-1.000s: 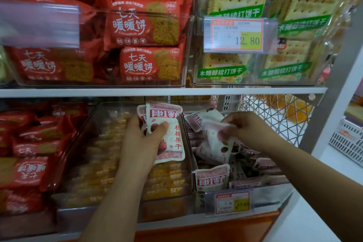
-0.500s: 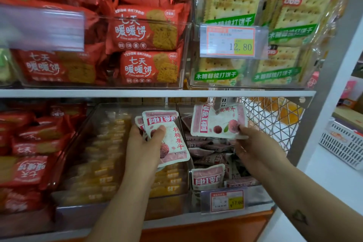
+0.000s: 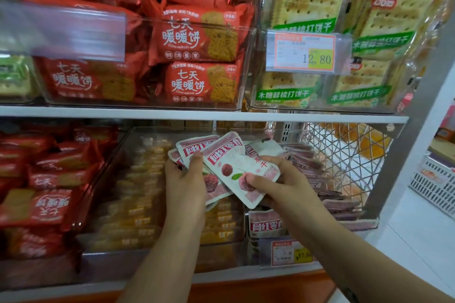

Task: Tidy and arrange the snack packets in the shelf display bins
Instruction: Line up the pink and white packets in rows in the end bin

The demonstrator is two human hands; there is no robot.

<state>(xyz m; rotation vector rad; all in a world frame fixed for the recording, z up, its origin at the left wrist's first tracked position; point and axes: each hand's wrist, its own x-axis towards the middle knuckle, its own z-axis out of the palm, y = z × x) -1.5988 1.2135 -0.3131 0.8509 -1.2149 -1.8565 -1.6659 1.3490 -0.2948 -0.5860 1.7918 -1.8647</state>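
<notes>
Shop shelving point(image 3: 123, 111) ahead: low down, my left hand point(image 3: 184, 184) grips a fan of white-and-pink foil fruit packets point(image 3: 194, 149); my right hand point(image 3: 288, 187) pinches one more packet point(image 3: 236, 167) onto it. I'd square the edges, labels aligned, before refilling the clear plastic bin point(image 3: 364, 222) at right.

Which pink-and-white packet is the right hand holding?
The frontmost packet, tilted across the fan; the right hand pinches its lower end, while the left hand grips the packets behind.
</notes>
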